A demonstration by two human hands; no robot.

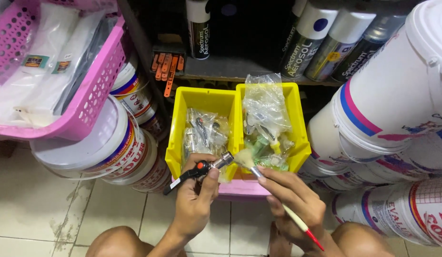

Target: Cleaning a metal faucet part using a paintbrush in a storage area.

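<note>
Much of what sits in front of you is hard to read. The two yellow bins [202, 102] hold clear plastic bags whose contents are only a jumble of metal and pale green shapes. The spray cans [309, 35] at one o'clock are cut off by the top edge, the white buckets [397, 90] at three o'clock run out of frame, and your knees are clipped at the bottom. The far end of the valve's black lever blends into the shadow under the left bin.

Your left hand [195, 200] holds a small valve [206, 167]: a ribbed silver metal nozzle pointing toward two o'clock, an orange knob on top, and a black lever trailing off toward eight o'clock. Your fingers are curled tight around its middle, thumb pressed on the near side, so the body is mostly hidden in your grip and only the nozzle and lever stick out.

Your right hand [292, 204] pinches a thin paintbrush [283, 204] between thumb and first fingers, closed narrow on the pale handle. Its red tip points to five o'clock past your wrist; its soft cream bristles fan out at eleven o'clock, touching the nozzle's end just in front of the bins.

The pink basket [95, 95] hangs at ten o'clock.
</note>
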